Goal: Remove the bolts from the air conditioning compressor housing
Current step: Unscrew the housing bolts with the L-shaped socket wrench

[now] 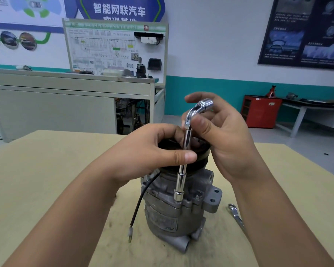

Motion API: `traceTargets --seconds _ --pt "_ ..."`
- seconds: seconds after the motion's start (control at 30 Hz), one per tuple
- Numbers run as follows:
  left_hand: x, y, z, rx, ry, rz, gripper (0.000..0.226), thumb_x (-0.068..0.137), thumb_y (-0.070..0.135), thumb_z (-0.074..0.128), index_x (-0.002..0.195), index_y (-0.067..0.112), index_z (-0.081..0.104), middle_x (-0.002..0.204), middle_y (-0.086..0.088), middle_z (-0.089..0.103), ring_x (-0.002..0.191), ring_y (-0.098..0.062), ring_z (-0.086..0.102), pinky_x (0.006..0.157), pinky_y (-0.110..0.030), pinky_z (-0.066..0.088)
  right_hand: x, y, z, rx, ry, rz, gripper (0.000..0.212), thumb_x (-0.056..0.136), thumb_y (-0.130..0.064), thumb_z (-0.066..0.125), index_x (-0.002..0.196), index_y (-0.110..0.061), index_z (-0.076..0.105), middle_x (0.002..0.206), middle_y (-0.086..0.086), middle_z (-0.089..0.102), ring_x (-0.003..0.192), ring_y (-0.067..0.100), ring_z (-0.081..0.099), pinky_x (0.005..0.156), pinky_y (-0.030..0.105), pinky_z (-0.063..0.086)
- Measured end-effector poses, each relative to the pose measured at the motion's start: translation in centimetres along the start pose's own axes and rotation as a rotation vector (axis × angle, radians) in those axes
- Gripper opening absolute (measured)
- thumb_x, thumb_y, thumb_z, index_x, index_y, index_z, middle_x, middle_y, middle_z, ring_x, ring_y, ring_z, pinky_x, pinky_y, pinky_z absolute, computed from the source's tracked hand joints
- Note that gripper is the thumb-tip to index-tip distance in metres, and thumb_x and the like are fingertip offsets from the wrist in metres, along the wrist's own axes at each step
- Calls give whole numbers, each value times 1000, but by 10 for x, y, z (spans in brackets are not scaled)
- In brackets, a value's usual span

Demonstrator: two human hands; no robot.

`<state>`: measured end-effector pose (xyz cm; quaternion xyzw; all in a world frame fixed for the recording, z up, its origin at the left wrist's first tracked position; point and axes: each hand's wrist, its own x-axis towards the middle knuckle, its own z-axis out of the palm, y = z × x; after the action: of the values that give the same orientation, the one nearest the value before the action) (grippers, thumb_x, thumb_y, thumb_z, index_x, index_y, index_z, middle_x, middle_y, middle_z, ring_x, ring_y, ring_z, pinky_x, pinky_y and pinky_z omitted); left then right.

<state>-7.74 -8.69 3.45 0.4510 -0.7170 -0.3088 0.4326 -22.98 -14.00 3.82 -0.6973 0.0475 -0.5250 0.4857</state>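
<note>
Over the compressor housing (168,212), left hand (152,149) pinches the socket wrench (181,180) mid-shaft; right hand (226,135) grips its bend.

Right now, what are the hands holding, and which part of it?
Both hold the L-shaped socket wrench: the left hand pinches its straight shaft midway, the right hand grips at the bend. Its lower end sits on the compressor.

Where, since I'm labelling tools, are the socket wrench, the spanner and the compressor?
socket wrench (182,178): head view, lower shaft.
spanner (236,216): head view, shank.
compressor (162,218): head view, housing side.
</note>
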Motion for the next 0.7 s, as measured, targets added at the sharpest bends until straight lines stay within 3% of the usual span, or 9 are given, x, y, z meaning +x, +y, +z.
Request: traceTargets --seconds 0.07,0.17,0.33,0.43,0.47,0.57,0.7 --pt "0 -1 -2 -20 -37 -1 26 71 28 74 96 19 74 101 -1 73 102 -22 67 97 -43 49 0 -1 0 22 -13 26 35 73 -23 65 105 -16 53 67 -3 67 60 9 60 58 25 49" --pt "-1 -1 -3 -33 -62 7 21 75 24 69 95 23 75 106 2 72 105 -13 66 94 -24 49 1 -1 0 4 -15 44 34 78 -23 61 109 -16 50 68 1 69 58 15 58 58 31 42" --pt "1 -2 -1 -20 -6 -15 37 65 32 77 96 14 74 102 -4 73 104 -21 66 103 -46 44 0 -2 -1 46 -34 36 24 85 -14 61 107 -15 54 70 2 70 61 12 64 59 23 52" --pt "1 -1 3 -3 43 5 40 59 37 79 88 11 71 92 -7 73 94 -20 68 99 -50 46 -1 -3 2 42 -42 34 35 67 -27 78 93 -14 60 71 1 69 62 12 64 60 22 52" --pt "1 -1 4 -1 64 18 45 58 37 80 88 6 69 92 -10 72 92 -23 68 97 -51 47 -1 -2 2 25 -28 36 34 61 -22 83 87 -16 62 70 -1 69 62 11 63 60 21 51" --pt "2 1 8 -9 95 40 59 60 31 79 100 -10 61 100 -20 68 99 -34 64 97 -52 46 0 0 3 -89 7 3 19 66 -8 72 74 -23 63 69 -10 64 66 5 59 64 17 48" --pt "2 2 6 0 80 49 69 56 33 82 102 -14 58 102 -22 66 101 -36 62 97 -53 45 0 -2 6 -105 -22 -32 15 71 -4 66 75 -17 61 68 -12 64 66 1 59 65 14 47"
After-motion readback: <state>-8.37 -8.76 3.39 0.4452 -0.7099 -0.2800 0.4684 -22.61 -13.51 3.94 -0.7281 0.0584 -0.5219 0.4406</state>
